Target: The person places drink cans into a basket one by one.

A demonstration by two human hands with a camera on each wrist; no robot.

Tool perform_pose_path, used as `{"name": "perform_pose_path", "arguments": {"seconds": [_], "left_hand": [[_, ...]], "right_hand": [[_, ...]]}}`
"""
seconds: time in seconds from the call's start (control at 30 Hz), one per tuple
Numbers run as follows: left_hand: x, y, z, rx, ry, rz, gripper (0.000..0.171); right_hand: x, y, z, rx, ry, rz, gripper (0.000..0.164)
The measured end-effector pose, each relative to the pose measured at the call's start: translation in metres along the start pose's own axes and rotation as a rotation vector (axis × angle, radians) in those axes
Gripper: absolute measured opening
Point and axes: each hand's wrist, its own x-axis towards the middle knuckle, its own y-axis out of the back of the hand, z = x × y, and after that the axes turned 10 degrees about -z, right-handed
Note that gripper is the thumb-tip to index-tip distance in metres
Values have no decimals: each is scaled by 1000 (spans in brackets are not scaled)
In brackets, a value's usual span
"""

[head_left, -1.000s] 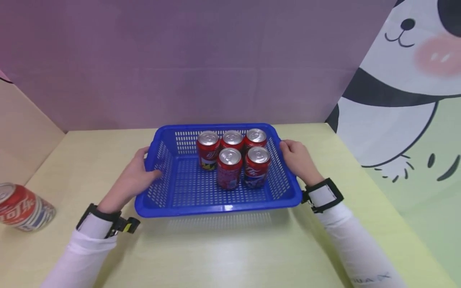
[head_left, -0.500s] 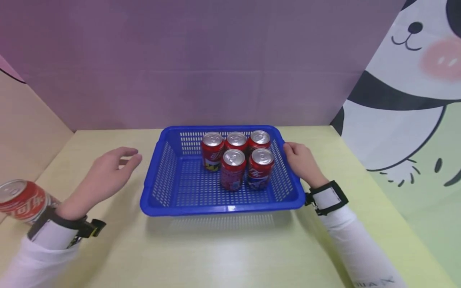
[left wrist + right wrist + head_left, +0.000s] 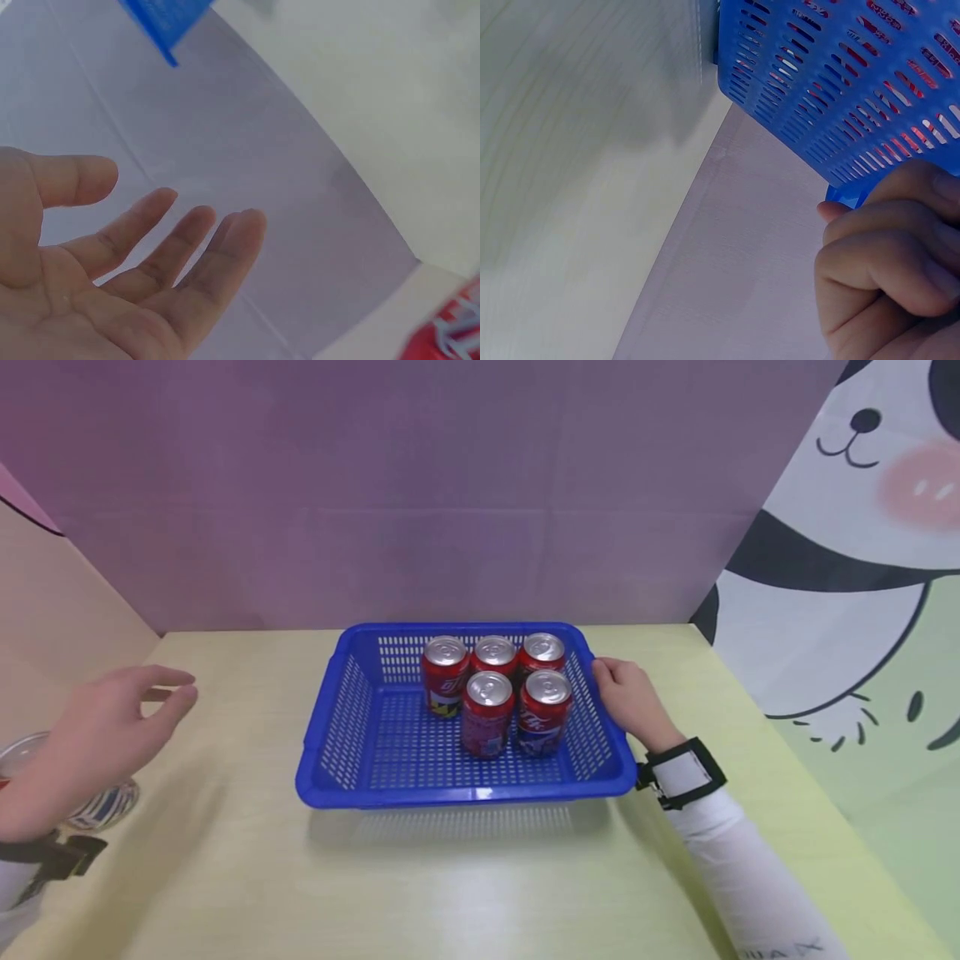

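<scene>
A blue plastic basket [image 3: 465,796] sits on the table with several red drink cans [image 3: 487,727] standing upright toward its right side. My right hand [image 3: 633,703] grips the basket's right rim, and its curled fingers [image 3: 877,255] show beside the slotted wall in the right wrist view. Over at the left, my left hand [image 3: 97,735] hovers with loosely bent fingers, holding nothing; in its own wrist view the palm is bare. Another red can [image 3: 107,806] is partly hidden behind that hand, and part of its side appears at the lower right of the left wrist view.
The pale wooden table [image 3: 450,885] meets a purple wall panel [image 3: 450,527] behind the basket. A beige side panel [image 3: 67,602] borders the left, and a wall with a panda picture [image 3: 810,643] lies to the right.
My left hand has let go of the basket's left rim and moved left, now overlapping the lone can. The right hand keeps its grip; the basket's left end sits slightly further right.
</scene>
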Motion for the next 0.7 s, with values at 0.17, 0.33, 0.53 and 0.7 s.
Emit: {"name": "perform_pose_path", "arguments": {"seconds": [0.17,0.33,0.53,0.7], "left_hand": [[-10,1,-11,38,-9,18,34],[-18,3,-20,68,17,20,34],[-25,3,-37,146,74,85,38],[-28,6,-52,146,128,72,49]], "right_hand": [[0,0,0,3,2,1,38],[0,0,0,10,0,-8,38],[0,-1,0,4,4,-3,37],[-1,-1,0,5,4,0,37]]}}
